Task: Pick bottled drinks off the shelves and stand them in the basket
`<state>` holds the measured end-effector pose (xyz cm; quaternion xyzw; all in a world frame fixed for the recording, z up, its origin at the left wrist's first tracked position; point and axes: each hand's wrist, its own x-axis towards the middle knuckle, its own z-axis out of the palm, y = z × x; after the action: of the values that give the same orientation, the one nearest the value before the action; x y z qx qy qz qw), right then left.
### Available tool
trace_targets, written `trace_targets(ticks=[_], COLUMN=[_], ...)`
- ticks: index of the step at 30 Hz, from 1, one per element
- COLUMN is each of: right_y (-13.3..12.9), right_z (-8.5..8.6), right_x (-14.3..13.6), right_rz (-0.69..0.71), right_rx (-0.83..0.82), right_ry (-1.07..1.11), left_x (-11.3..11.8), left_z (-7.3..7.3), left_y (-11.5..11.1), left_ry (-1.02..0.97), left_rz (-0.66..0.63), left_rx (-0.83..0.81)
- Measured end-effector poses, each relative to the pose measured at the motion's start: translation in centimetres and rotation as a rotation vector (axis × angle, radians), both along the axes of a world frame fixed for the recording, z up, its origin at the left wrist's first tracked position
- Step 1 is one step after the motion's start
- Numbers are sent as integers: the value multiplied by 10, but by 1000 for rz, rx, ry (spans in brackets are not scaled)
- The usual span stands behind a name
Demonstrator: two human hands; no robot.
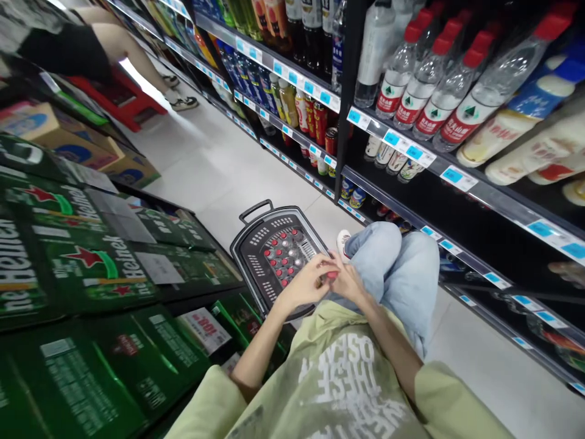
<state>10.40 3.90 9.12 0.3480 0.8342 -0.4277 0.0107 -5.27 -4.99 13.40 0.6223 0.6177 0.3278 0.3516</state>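
In front of my body, above the near edge of a shopping basket, my two hands meet. My left hand (311, 275) is curled, its fingertips around a small red thing (331, 275) that looks like a bottle cap. From the other side my right hand (348, 284) closes against the same red thing; what lies under the fingers is hidden. The dark grey basket (255, 217) stands on the floor just beyond my hands, its handle (256, 209) at the far end. Inside it are several round red tops (278, 242), apparently bottle caps, and some clear ones.
At right, a shelf (414, 152) carries red-capped water bottles (423, 91) and drinks. Stacked green beer cartons (105, 262) border the left, with cardboard boxes (77, 137) beyond. Farther up the aisle a person (109, 55) sits on a red stool (123, 97). My bent legs (388, 262) are at right.
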Motion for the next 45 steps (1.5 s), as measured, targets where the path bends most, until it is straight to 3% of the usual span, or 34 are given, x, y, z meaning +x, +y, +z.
trace_targets(ticks=[5, 10, 13, 15, 18, 23, 28, 34, 39, 45], right_y=[-2, 0, 0, 1, 1, 2, 2, 3, 5, 3], right_z=[-9, -13, -15, -16, -18, -15, -15, -15, -12, -13], right_x=[1, 2, 7, 10, 11, 3, -6, -9, -15, -22], right_rz=[155, 129, 4, -127, -278, -312, -294, -265, -242, -219], right_rx=[89, -3, -58, -127, -245, -262, -195, -116, -82, 15], right_ry=[-87, -30, 61, 127, 211, 246, 209, 165, 131, 71], left_x=[-2, -17, -35, -49, -68, -103, -136, -154, -158, -159], left_z=[-9, -18, -31, -50, -89, -163, -225, -283, -318, -347], left_y=[-2, 8, 14, 18, 21, 22, 24, 44, 56, 50], left_ry=[111, 65, 14, 38, 126, 258, 318, 333, 332, 339], left_rz=[-115, -193, -101, 44, 283, 470, 461, 432, 361, 324], left_rx=[-84, -137, -198, -256, -374, -560, -687, -781, -849, -916])
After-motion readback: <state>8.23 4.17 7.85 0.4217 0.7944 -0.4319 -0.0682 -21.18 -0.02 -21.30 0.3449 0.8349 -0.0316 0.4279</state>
